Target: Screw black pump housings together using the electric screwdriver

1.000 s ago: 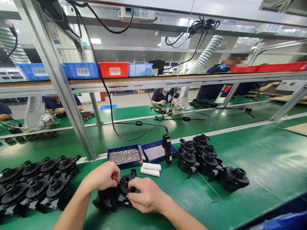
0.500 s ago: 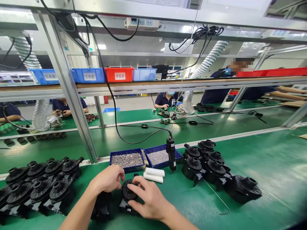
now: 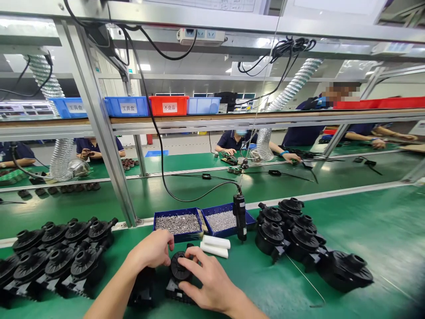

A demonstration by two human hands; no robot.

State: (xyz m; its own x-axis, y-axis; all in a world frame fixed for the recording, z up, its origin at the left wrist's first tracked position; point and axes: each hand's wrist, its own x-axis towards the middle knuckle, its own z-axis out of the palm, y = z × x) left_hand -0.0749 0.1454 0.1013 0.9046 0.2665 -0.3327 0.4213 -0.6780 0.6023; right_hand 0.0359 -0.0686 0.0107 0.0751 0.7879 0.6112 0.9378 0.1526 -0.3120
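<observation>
Clamps a black housing point(image 3: 175, 270), hub of this clock face, between thumb and fingers of the right hand point(image 3: 210, 280) at a green bench point(image 3: 279, 290). Bunches the fingertips of the left hand point(image 3: 152, 251) just beside its rim at ten o'clock; cannot tell whether gripping or touching anything. Covers part of a second black unit point(image 3: 142, 290) at eight with the left wrist. Shares the bench with rows of black housings point(image 3: 78, 262) at nine, a tight black cluster point(image 3: 270, 235) between two and three, and a lone black housing point(image 3: 347, 270) at three, past a thin bent rod point(image 3: 308, 282). Looks past a metal post point(image 3: 102, 128) at eleven, crossing before the shelf, and a looping black cable point(image 3: 160, 133) toward twelve. Has white rolls point(image 3: 215, 242) lying near at two. Faces a blue tray point(image 3: 187, 237) of silver screws point(image 3: 177, 223) at twelve; at one, a second blue tray point(image 3: 250, 219) of small silver pieces point(image 3: 221, 220), partly blocked by a hanging black screwdriver point(image 3: 239, 210). Fronts a shelf point(image 3: 232, 118) farther off at twelve, bearing a red bin point(image 3: 168, 105) between blue bins point(image 3: 126, 106); cannot see inside.
</observation>
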